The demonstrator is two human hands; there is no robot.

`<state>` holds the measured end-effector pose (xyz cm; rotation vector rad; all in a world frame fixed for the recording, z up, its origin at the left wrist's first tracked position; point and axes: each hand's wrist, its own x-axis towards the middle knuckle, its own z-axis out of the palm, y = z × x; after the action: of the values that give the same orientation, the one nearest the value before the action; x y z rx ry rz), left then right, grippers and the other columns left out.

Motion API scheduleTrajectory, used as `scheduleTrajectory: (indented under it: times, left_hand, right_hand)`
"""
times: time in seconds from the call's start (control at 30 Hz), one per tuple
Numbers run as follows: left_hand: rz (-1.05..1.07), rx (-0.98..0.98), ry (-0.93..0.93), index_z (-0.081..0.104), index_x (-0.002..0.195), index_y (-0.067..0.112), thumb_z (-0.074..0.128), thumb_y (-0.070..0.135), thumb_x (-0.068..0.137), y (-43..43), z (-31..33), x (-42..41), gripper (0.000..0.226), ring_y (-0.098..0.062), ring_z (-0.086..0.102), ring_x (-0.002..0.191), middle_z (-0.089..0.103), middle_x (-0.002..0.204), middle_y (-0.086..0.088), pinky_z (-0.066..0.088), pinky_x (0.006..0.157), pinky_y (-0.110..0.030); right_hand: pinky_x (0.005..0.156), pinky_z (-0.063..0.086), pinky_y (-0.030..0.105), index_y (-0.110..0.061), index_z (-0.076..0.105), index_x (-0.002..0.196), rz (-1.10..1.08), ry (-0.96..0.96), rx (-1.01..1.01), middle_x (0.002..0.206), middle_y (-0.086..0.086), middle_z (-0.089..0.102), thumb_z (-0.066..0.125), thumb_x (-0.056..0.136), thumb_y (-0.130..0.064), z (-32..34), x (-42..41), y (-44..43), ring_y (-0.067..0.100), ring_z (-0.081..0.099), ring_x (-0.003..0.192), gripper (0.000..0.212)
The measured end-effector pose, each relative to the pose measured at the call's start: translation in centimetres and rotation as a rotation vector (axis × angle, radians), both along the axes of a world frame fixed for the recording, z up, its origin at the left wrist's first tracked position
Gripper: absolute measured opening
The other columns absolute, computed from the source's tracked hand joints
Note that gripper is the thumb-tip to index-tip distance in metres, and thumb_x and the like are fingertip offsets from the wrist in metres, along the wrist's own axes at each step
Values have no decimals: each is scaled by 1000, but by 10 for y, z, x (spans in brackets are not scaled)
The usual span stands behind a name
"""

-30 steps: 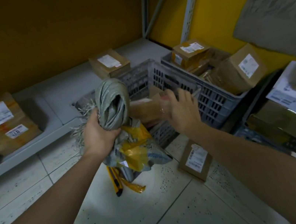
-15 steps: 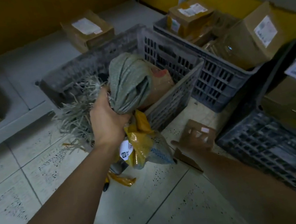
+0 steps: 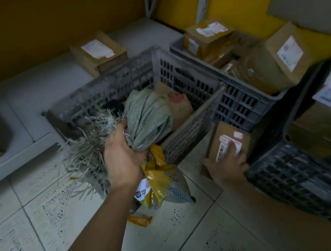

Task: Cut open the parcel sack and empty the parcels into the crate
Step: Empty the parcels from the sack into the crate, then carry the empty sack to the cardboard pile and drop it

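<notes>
My left hand [image 3: 121, 156] grips the bunched grey-green woven parcel sack [image 3: 148, 117], its frayed cut edge [image 3: 89, 146] fanning out to the left. Yellow and clear plastic bags [image 3: 160, 180] hang below the sack. The sack is held over the near rim of a grey slatted crate [image 3: 192, 82], which holds a brown parcel [image 3: 178, 105]. On the floor to the right, my right hand [image 3: 227, 165] holds a small cardboard box with a white label [image 3: 229, 139].
A second grey crate [image 3: 241, 100] full of boxes stands to the right. A dark crate [image 3: 310, 171] lies at the near right. A cardboard box [image 3: 99, 53] sits on the low grey shelf. A yellow scrap [image 3: 140, 220] lies on the tiled floor.
My right hand left the crate, came down to the floor and took hold of the small labelled box. My left hand kept its grip on the sack over the crate's rim.
</notes>
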<state>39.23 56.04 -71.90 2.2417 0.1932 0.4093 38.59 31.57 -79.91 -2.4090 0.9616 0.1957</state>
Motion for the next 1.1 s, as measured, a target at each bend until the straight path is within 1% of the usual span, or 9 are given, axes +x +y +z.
scheduleTrajectory:
  times: [0.17, 0.3, 0.5, 0.63, 0.73, 0.87, 1.0, 1.03, 1.1]
  left_hand:
    - [-16, -163, 32, 57, 130, 21, 82, 21, 77, 0, 23, -11, 58, -24, 65, 106, 70, 117, -5, 54, 88, -38]
    - [-42, -258, 61, 58, 127, 17, 81, 22, 80, 11, 52, -25, 52, -12, 58, 88, 69, 105, -1, 45, 79, -25]
    - [-1, -270, 48, 59, 127, 18, 81, 18, 79, 30, 73, -38, 53, -13, 62, 92, 66, 102, 8, 48, 78, -26]
    - [52, -410, 5, 62, 122, 16, 82, 6, 73, 37, 98, -35, 54, -9, 65, 97, 69, 110, 5, 55, 95, -38]
    - [34, -447, -69, 63, 117, 18, 83, 11, 71, 37, 131, -29, 51, -7, 67, 98, 72, 110, 5, 56, 95, -43]
    - [22, -599, -150, 67, 119, 23, 82, 16, 78, 48, 179, -27, 44, -14, 69, 108, 73, 116, 3, 57, 93, -42]
    - [42, -802, -209, 64, 101, 35, 79, 10, 81, 65, 220, -41, 36, -3, 72, 93, 74, 99, 15, 59, 81, -27]
    - [44, -814, -212, 64, 101, 34, 79, 9, 82, 70, 228, -46, 35, -2, 72, 92, 74, 100, 15, 59, 80, -25]
    - [68, -843, -235, 65, 107, 29, 77, 7, 83, 78, 245, -58, 35, -6, 72, 98, 74, 107, 10, 59, 81, -26]
  right_hand:
    - [102, 37, 64, -36, 13, 149, 69, -340, -66, 159, 9, 11, 71, 64, -67, 79, 13, 5, 42, 22, 139, 107]
    - [107, 30, 63, -36, 24, 148, 277, -398, -57, 158, 10, 19, 66, 72, -68, 139, 39, 35, 40, 20, 141, 93]
    - [113, 22, 63, -31, 46, 138, 435, -491, 2, 151, 11, 36, 44, 76, -83, 174, 66, 82, 36, 25, 142, 81]
    - [106, 40, 50, -28, 44, 138, 651, -474, 189, 143, 6, 41, 55, 84, -67, 182, 56, 99, 29, 40, 133, 68]
    - [100, 34, 31, -36, 41, 140, 882, -484, 313, 141, -8, 47, 57, 88, -58, 211, 47, 124, 15, 46, 129, 58]
    - [110, 41, 33, -42, 31, 144, 1092, -413, 809, 143, -16, 48, 64, 91, -45, 257, 37, 152, 0, 48, 129, 63]
    - [88, 39, 2, -46, 25, 139, 1295, -397, 829, 127, -33, 45, 80, 80, -32, 287, 30, 171, -28, 46, 108, 82]
    - [83, 39, -2, -47, 26, 135, 1318, -414, 829, 123, -35, 45, 83, 77, -27, 294, 29, 178, -31, 46, 103, 84]
    - [90, 44, 6, -45, 31, 134, 1346, -446, 834, 126, -29, 51, 89, 68, -23, 310, 23, 195, -23, 50, 110, 91]
